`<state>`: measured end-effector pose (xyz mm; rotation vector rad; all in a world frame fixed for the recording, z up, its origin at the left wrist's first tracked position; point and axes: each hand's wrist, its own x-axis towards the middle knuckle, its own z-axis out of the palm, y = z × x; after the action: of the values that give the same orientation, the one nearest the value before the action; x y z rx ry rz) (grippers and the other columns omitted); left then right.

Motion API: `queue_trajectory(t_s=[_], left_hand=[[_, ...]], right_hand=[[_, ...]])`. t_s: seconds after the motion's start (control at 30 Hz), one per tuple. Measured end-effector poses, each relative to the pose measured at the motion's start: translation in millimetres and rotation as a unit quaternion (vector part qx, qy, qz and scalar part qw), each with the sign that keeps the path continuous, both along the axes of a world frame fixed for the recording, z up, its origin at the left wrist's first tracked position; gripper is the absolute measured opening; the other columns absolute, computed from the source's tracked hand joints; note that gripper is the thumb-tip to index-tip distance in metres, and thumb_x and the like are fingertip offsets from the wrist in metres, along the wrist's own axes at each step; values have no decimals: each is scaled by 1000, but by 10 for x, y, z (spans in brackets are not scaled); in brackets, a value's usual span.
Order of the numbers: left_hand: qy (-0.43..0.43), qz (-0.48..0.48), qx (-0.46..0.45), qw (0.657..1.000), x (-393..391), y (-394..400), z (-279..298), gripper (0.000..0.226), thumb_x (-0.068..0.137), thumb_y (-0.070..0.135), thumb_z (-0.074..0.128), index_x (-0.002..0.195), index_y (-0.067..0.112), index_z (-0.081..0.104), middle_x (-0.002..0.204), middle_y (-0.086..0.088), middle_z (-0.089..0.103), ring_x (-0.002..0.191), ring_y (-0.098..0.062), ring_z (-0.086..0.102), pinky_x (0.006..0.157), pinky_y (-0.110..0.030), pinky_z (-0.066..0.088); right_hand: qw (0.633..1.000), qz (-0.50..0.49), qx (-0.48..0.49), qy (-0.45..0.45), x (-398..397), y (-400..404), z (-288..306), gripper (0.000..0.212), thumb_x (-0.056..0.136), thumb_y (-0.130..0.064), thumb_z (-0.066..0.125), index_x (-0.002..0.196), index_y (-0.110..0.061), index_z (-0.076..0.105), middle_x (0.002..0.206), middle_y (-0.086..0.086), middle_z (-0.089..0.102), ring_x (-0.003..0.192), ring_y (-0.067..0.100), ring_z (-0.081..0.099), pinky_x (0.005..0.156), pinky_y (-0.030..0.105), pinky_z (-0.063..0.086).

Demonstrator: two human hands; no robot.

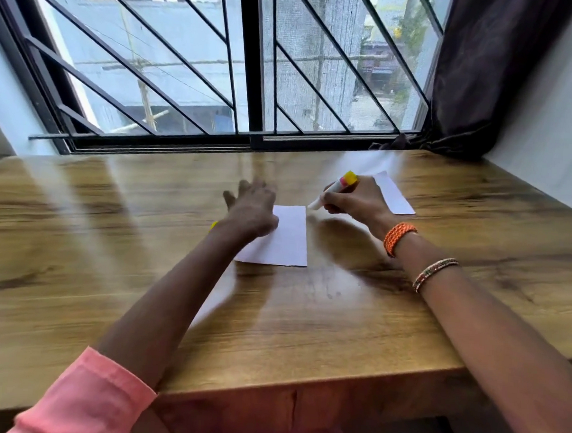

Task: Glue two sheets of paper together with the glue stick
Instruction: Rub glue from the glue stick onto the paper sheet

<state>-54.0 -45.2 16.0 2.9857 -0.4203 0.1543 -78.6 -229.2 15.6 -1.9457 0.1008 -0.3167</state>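
Note:
A small white sheet of paper (285,238) lies flat in the middle of the wooden table (108,255). My left hand (251,207) rests on its left part with fingers spread and straight. My right hand (352,200) grips a glue stick (333,187) with a yellow end, tilted so its white tip sits at the sheet's top right corner. A second white sheet (394,196) lies further right, partly hidden behind my right hand. A small yellow object (213,225) peeks out beside my left wrist, mostly hidden.
A barred window (253,63) runs along the table's far edge. A dark curtain (480,77) hangs at the far right corner beside a white wall. The table's front edge is near my elbows.

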Motion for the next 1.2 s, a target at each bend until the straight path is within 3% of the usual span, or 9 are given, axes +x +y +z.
queue_trajectory(t_s=[0.07,0.17,0.3,0.43,0.6,0.83,0.93,1.07,1.2], left_hand=[[12,-90,14,996,6,27,9,49,88,24,57,135,22,43,145,3,35,133,-24,24,101,-45,22],[65,-146,26,987,3,77,18,45,92,25,54,136,28,45,147,9,38,138,-20,21,105,-46,16],[87,-145,18,985,19,128,-14,40,94,28,50,134,30,46,147,10,38,136,-19,22,104,-49,16],[91,-151,-5,984,26,142,-32,37,94,26,50,131,28,48,145,9,40,135,-20,22,108,-49,14],[94,-147,-10,985,36,159,-56,39,95,27,49,133,32,45,148,12,35,139,-18,17,108,-53,8],[105,-143,3,984,38,155,-68,45,96,29,45,140,31,37,152,11,29,142,-20,12,111,-59,3],[105,-145,-2,984,38,163,-71,46,96,29,45,141,31,37,152,11,29,142,-20,13,111,-58,2],[104,-145,-10,984,42,160,-91,46,96,28,45,141,30,37,152,11,29,142,-20,14,111,-59,0],[106,-143,-23,984,41,166,-108,45,96,28,45,141,30,37,152,10,29,142,-20,14,110,-59,-1]], right_hand=[[1000,-7,-29,-2,33,47,-21,4,62,-17,71,59,-16,73,67,13,71,63,20,66,78,43,59],[995,-15,-95,-7,52,130,-11,3,68,-14,72,69,-12,74,65,8,70,60,13,64,64,27,53],[989,-16,-144,-19,84,172,-8,4,71,-14,72,70,-18,73,66,4,70,66,12,64,60,22,50],[985,-39,-166,-24,133,191,-32,12,69,-17,73,79,-11,76,75,7,72,73,16,67,65,30,54],[986,-32,-164,-15,113,199,-26,9,66,-19,71,73,-14,75,66,2,70,64,10,63,56,20,48],[984,-45,-175,-15,130,257,-17,13,70,-18,72,78,-8,75,74,9,72,71,17,66,61,26,51],[982,-44,-180,-23,72,286,-4,3,71,-17,72,70,-15,73,70,5,69,67,13,62,55,19,46],[985,-34,-168,-23,-74,297,15,22,70,-16,71,55,-30,64,65,2,68,64,10,62,58,23,50],[987,-25,-160,-17,-209,313,11,19,69,-16,70,56,-30,67,63,-1,69,55,1,59,49,10,45]])
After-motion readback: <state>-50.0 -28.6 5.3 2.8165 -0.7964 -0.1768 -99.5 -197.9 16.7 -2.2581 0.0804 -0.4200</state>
